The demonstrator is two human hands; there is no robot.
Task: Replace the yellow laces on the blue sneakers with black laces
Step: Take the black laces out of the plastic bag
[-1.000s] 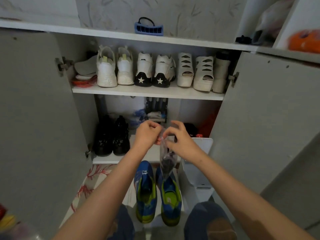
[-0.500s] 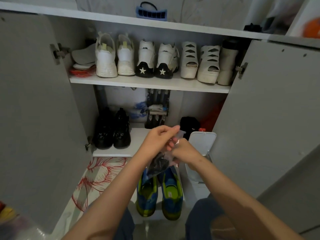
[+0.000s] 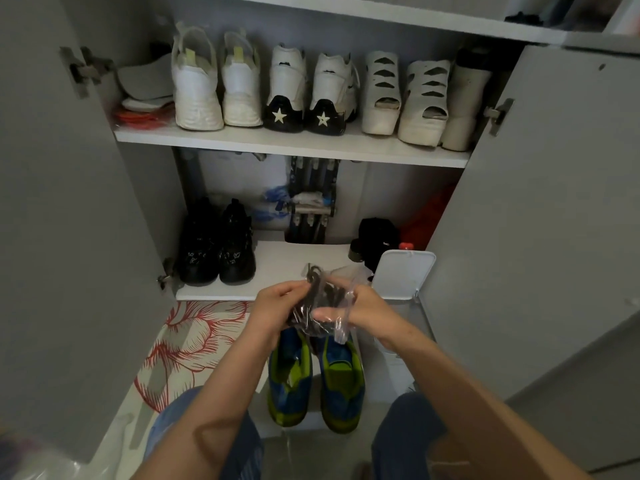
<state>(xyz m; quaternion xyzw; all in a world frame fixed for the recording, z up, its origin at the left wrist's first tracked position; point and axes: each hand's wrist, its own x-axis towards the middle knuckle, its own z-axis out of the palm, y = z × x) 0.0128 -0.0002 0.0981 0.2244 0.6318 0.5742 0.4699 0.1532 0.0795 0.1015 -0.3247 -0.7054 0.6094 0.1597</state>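
Note:
Two blue sneakers with yellow-green insides stand side by side on the floor between my knees, toes toward the cabinet. Above them both hands hold a small clear plastic bag with a bundle of black laces partly out of its top. My left hand grips the black laces. My right hand pinches the bag. The sneakers' front parts are hidden behind the bag and hands.
An open shoe cabinet stands ahead, its grey doors swung out on both sides. White shoes line the upper shelf, black shoes sit lower left. A white lidded bin is right of my hands. A red floral mat lies left.
The hands and bag dropped lower, and the black laces have come partly out of the bag's top in my left hand. The view tilted down and closer.

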